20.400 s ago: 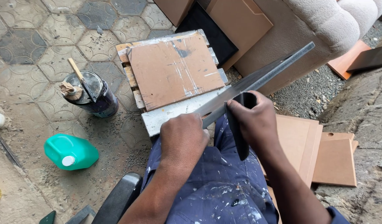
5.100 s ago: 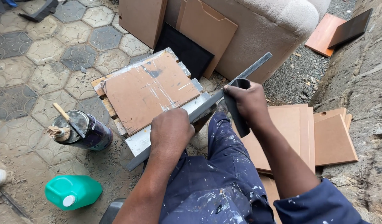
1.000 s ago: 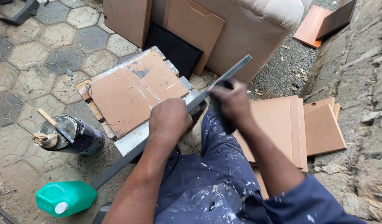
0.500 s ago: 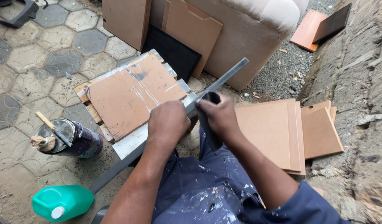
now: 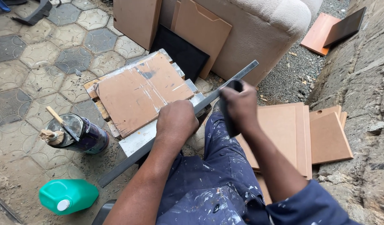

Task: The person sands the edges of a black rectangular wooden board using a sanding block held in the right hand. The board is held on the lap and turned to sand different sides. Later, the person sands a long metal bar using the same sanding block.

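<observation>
A long grey strip (image 5: pixel 242 74) runs slantwise from the lower left to the upper right, across the front edge of a paint-smeared wooden stool (image 5: pixel 135 139). My left hand (image 5: pixel 177 121) grips this strip near its middle and holds it against the stool. My right hand (image 5: pixel 241 104) is closed on a dark folded sheet (image 5: pixel 226 118) and presses it on the strip's upper part. A brown board (image 5: pixel 137 93) lies on top of the stool. My blue paint-spattered trousers fill the bottom of the view.
A dark can (image 5: pixel 79 135) with a brush and stick stands to the left. A green jug (image 5: pixel 67 196) lies near it. Brown boards (image 5: pixel 300 133) are stacked on the right, others lean on a beige sofa (image 5: pixel 267 25). A rough stone kerb (image 5: pixel 367 83) runs along the right.
My right hand has slid with the dark sheet up along the strip, away from my left hand. Half a second ago it was close beside the left hand. The left hand stays put.
</observation>
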